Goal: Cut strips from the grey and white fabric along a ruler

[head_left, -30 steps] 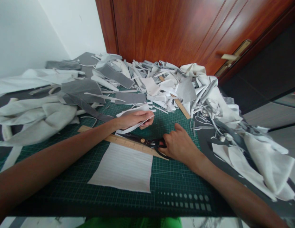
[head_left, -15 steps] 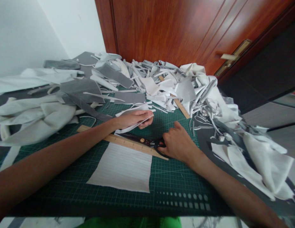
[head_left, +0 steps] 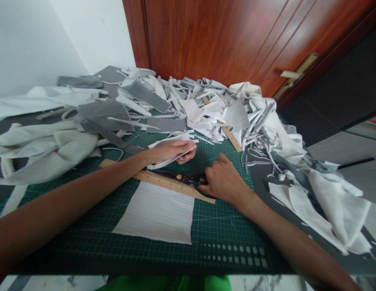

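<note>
My left hand (head_left: 172, 151) pinches a strip of white fabric (head_left: 168, 161) just above the green cutting mat (head_left: 224, 234). Black scissors (head_left: 181, 177) lie on the mat along a wooden ruler (head_left: 157, 180), blades pointing left. My right hand (head_left: 224, 180) rests on the scissor handles with its fingers curled into the loops. A rectangular piece of white ribbed fabric (head_left: 157, 214) lies flat just below the ruler.
Heaps of grey and white fabric scraps (head_left: 212, 107) ring the mat at the back, left and right. A second wooden ruler (head_left: 232, 138) pokes from the pile. A brown wooden door (head_left: 224, 36) with a brass handle (head_left: 292, 74) stands behind.
My right hand has slid slightly left and forward along the scissor handles. My left hand still holds the white strip in the same place.
</note>
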`<state>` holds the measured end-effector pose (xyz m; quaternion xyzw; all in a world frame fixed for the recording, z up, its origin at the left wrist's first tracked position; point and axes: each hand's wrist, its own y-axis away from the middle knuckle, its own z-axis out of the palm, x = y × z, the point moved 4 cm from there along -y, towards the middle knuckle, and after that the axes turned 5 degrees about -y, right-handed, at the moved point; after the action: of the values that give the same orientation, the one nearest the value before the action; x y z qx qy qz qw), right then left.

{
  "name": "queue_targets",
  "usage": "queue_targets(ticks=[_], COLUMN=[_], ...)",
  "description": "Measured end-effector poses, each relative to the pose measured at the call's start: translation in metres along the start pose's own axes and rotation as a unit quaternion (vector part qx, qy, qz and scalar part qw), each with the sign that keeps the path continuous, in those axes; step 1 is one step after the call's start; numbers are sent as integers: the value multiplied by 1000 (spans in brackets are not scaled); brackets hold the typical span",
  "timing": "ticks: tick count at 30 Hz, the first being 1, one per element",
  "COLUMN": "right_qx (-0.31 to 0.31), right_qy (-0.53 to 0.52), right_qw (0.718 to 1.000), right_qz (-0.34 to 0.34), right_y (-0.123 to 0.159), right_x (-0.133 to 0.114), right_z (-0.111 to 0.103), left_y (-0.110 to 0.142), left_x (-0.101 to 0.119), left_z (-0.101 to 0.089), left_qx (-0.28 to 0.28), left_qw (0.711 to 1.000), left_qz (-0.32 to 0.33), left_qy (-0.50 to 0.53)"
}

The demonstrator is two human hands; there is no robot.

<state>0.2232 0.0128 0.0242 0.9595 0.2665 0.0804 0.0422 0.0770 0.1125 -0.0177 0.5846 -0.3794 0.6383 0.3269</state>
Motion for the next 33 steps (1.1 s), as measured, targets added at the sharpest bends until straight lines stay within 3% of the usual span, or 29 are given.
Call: queue_targets(ticks=[23,33], right_qx=[35,-6], right_qy=[20,19], right_qw=[999,1000], right_qz=[-1,12], right_y=[8,7], right_x=[-2,-4], right_z=[-4,-11], left_y=[0,0], left_x=[3,2], left_z=[1,0], left_qx=[-1,-1], left_qw=[1000,1000], left_qz=[7,2], left_qy=[-2,4])
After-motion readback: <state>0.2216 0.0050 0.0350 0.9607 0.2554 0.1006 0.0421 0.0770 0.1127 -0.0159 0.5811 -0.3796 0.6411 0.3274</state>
